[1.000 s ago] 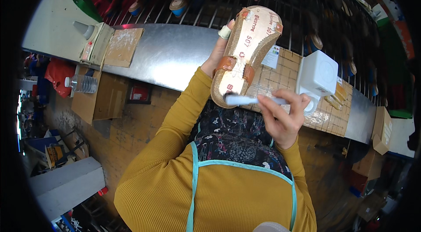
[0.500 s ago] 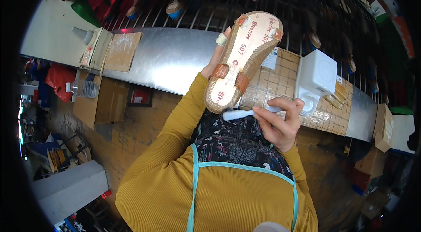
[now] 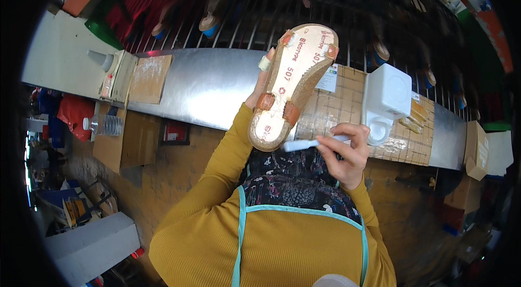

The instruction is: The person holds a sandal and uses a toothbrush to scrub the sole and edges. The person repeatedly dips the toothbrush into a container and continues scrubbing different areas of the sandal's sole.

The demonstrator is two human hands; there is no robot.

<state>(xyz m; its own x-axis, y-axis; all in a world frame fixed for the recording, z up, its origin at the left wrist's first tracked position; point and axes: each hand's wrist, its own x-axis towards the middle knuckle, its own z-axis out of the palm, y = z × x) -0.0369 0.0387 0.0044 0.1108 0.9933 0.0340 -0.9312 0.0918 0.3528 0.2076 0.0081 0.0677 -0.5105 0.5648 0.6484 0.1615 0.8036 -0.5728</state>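
Observation:
A sandal upper on a last [image 3: 304, 67] is held up with its pale underside facing me, the ends of brown straps glued over its edges. My left hand [image 3: 262, 79] grips it from behind its left side. Most of those fingers are hidden, and a pale wrap covers one fingertip. My right hand [image 3: 348, 155] pinches a small toothbrush-like brush [image 3: 301, 146] with a pale blue handle. The brush head is beside the rounded lower end of the sandal; whether it touches is hard to tell.
A white plastic dispenser [image 3: 388, 91] stands on a taped cardboard sheet [image 3: 347, 89] to the right. The metal bench [image 3: 203, 80] runs across, with a roller conveyor [image 3: 249, 32] carrying shoes on lasts beyond. At left are a cardboard piece [image 3: 150, 78] and a plastic bottle [image 3: 106, 124].
The sandal has shifted slightly left and down in view. The brush has turned slightly, and its dark bristles, visible earlier against the sandal's lower edge, are now hard to see.

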